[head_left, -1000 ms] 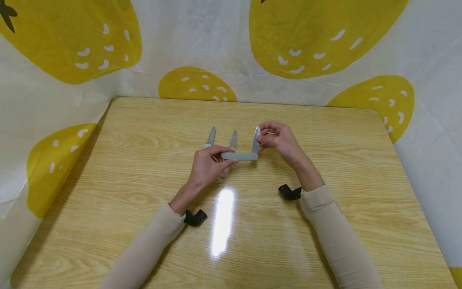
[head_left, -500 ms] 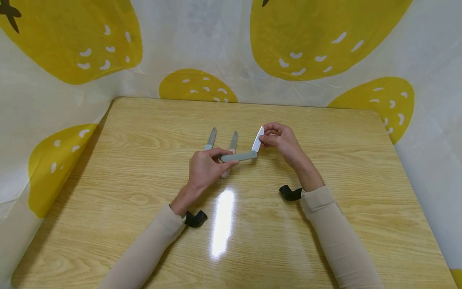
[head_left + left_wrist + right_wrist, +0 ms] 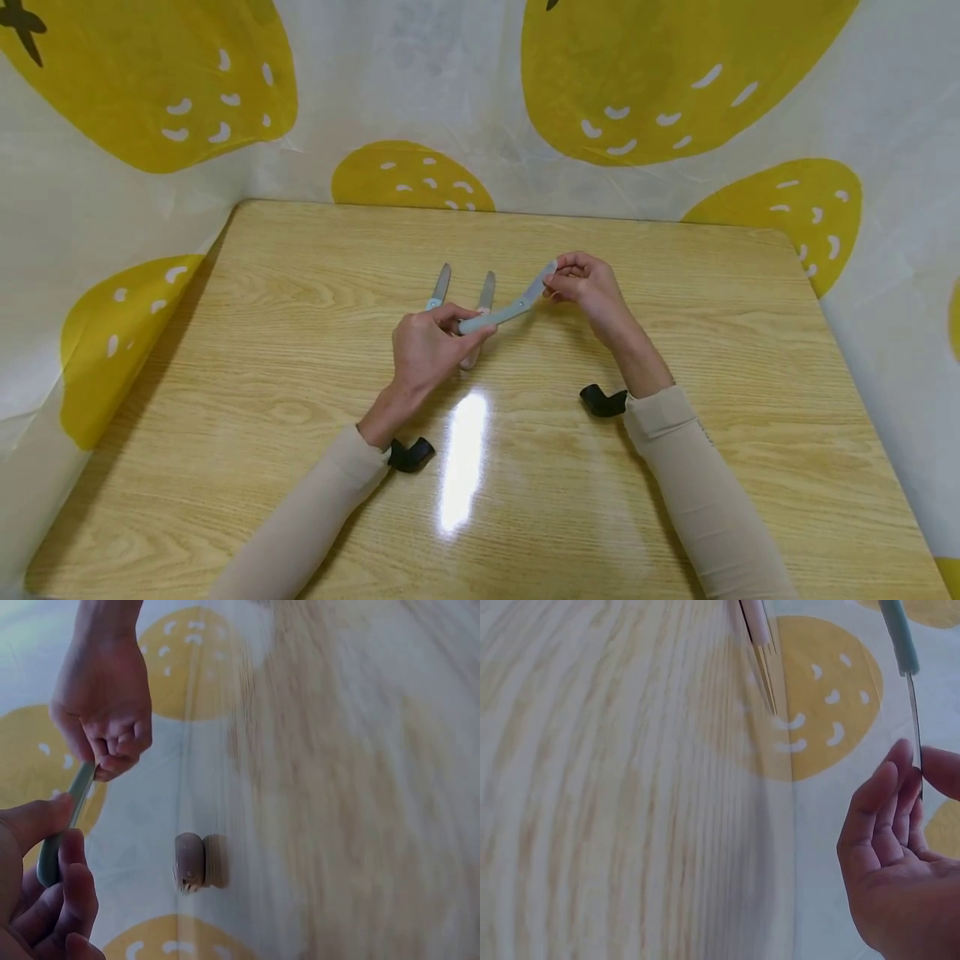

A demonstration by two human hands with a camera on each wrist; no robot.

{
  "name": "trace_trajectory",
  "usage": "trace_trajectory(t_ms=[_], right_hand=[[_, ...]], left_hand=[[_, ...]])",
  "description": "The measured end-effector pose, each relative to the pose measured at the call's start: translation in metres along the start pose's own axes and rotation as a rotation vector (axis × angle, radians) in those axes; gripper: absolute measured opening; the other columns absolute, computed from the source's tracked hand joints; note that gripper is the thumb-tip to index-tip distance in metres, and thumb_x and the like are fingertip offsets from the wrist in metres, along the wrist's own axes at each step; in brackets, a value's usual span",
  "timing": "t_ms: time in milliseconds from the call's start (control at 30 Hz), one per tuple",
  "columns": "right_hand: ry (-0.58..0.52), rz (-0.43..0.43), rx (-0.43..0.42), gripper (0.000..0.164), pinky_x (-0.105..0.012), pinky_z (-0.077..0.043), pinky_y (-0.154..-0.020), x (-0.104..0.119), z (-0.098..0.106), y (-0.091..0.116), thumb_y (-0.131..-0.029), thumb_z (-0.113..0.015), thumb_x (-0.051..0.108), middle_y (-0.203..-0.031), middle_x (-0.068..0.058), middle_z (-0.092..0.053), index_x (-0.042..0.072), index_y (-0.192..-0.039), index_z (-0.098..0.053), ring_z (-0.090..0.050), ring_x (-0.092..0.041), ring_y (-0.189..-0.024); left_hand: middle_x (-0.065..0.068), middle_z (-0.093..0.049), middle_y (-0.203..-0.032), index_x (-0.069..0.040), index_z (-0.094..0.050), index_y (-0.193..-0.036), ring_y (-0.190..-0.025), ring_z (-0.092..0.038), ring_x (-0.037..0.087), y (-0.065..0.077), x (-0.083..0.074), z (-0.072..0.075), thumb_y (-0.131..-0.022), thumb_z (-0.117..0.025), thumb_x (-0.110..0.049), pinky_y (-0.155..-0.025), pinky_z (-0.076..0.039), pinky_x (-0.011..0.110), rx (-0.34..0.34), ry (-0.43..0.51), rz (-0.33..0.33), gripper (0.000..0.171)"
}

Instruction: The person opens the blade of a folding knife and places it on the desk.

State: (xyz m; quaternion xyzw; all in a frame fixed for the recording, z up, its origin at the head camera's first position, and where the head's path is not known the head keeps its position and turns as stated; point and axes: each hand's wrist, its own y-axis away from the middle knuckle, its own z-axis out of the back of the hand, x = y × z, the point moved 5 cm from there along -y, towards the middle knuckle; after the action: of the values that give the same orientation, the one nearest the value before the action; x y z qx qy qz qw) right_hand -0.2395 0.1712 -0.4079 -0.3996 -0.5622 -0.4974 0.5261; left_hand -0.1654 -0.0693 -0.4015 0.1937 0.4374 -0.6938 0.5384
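Note:
A folding knife with a grey-green handle (image 3: pixel 498 317) is held above the table between both hands. My left hand (image 3: pixel 426 350) pinches the handle's end between thumb and fingers. Thumb and fingertips of my right hand (image 3: pixel 592 292) pinch the blade (image 3: pixel 536 288) near its tip. The blade stands swung out from the handle at a wide angle. Beneath and behind the left hand lie two more unfolded knives: one with a pale blue handle (image 3: pixel 434 304), mostly hidden by the hand, and one with a pinkish handle (image 3: pixel 755 621), its blade (image 3: pixel 488 289) pointing away.
Wood-grain table (image 3: pixel 300 275) lies under everything, backed by a white curtain (image 3: pixel 420 75) printed with yellow fruit. Black curved pieces jut from the left sleeve cuff (image 3: pixel 412 455) and the right sleeve cuff (image 3: pixel 602 401).
The blade has swung outward to the right, from about a right angle to nearly in line with the handle. The right hand has shifted slightly right with it; the left keeps its grip.

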Motion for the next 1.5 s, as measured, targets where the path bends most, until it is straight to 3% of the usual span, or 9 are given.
trace_trajectory(t_ms=[300,567,733,967,1167,1400,1500], right_hand=[[-0.017,0.032,-0.062,0.016,-0.029,-0.059,-0.078,0.0,-0.002,0.002,-0.101,-0.066,0.01,-0.085,0.0,-0.064,0.003,-0.108,-0.053,-0.067,-0.016,-0.08],[-0.019,0.028,-0.097,0.015,-0.028,-0.059,-0.076,0.002,-0.004,0.003,-0.101,-0.066,0.009,-0.082,0.003,-0.064,0.004,-0.106,-0.053,-0.066,-0.014,-0.078],[-0.034,0.024,-0.078,0.017,-0.028,-0.06,-0.077,0.0,-0.001,0.002,-0.101,-0.067,0.009,-0.083,0.004,-0.068,0.003,-0.11,-0.054,-0.068,-0.015,-0.078],[-0.056,0.031,-0.067,0.022,-0.029,-0.061,-0.078,-0.002,0.001,0.0,-0.1,-0.068,0.006,-0.082,0.006,-0.073,0.0,-0.116,-0.055,-0.07,-0.015,-0.075],[-0.009,0.069,-0.08,0.03,-0.029,-0.061,-0.077,0.0,0.003,-0.003,-0.1,-0.068,0.007,-0.086,0.007,-0.071,-0.003,-0.125,-0.055,-0.07,-0.015,-0.076],[0.061,0.076,-0.108,0.037,-0.026,-0.061,-0.077,0.0,0.008,-0.007,-0.101,-0.068,0.008,-0.088,0.009,-0.071,-0.003,-0.134,-0.056,-0.07,-0.012,-0.076],[0.1,0.067,-0.11,0.037,-0.028,-0.059,-0.077,-0.001,0.009,-0.008,-0.101,-0.068,0.01,-0.088,0.01,-0.071,-0.001,-0.135,-0.059,-0.069,-0.012,-0.077]], left_hand=[[0.005,-0.071,-0.061,-0.008,-0.083,-0.088,-0.049,-0.058,0.009,0.001,-0.003,0.0,-0.079,-0.093,-0.031,-0.048,-0.043,0.021,-0.048,0.021,0.019,0.027],[0.004,-0.069,-0.059,-0.008,-0.079,-0.087,-0.047,-0.056,0.008,0.005,-0.008,-0.005,-0.082,-0.09,-0.031,-0.046,-0.043,0.022,-0.032,-0.003,0.034,0.027],[0.003,-0.07,-0.063,-0.009,-0.075,-0.091,-0.051,-0.06,0.009,0.008,-0.01,-0.01,-0.084,-0.088,-0.031,-0.048,-0.046,0.023,0.018,-0.035,0.055,0.027],[0.002,-0.077,-0.085,-0.013,-0.072,-0.101,-0.058,-0.068,0.009,0.012,-0.012,-0.018,-0.087,-0.087,-0.03,-0.05,-0.05,0.022,0.105,-0.061,0.105,0.027],[0.003,-0.074,-0.083,-0.012,-0.071,-0.108,-0.065,-0.065,0.009,0.015,-0.019,-0.027,-0.089,-0.085,-0.027,-0.057,-0.052,0.024,0.202,-0.084,0.114,0.028],[0.001,-0.076,-0.096,-0.01,-0.068,-0.125,-0.072,-0.065,0.006,0.019,-0.024,-0.04,-0.09,-0.081,-0.017,-0.062,-0.052,0.022,0.366,-0.025,0.184,0.038],[0.0,-0.076,-0.1,-0.01,-0.069,-0.127,-0.074,-0.066,0.005,0.02,-0.026,-0.043,-0.091,-0.079,-0.015,-0.064,-0.053,0.022,0.406,-0.012,0.205,0.038]])
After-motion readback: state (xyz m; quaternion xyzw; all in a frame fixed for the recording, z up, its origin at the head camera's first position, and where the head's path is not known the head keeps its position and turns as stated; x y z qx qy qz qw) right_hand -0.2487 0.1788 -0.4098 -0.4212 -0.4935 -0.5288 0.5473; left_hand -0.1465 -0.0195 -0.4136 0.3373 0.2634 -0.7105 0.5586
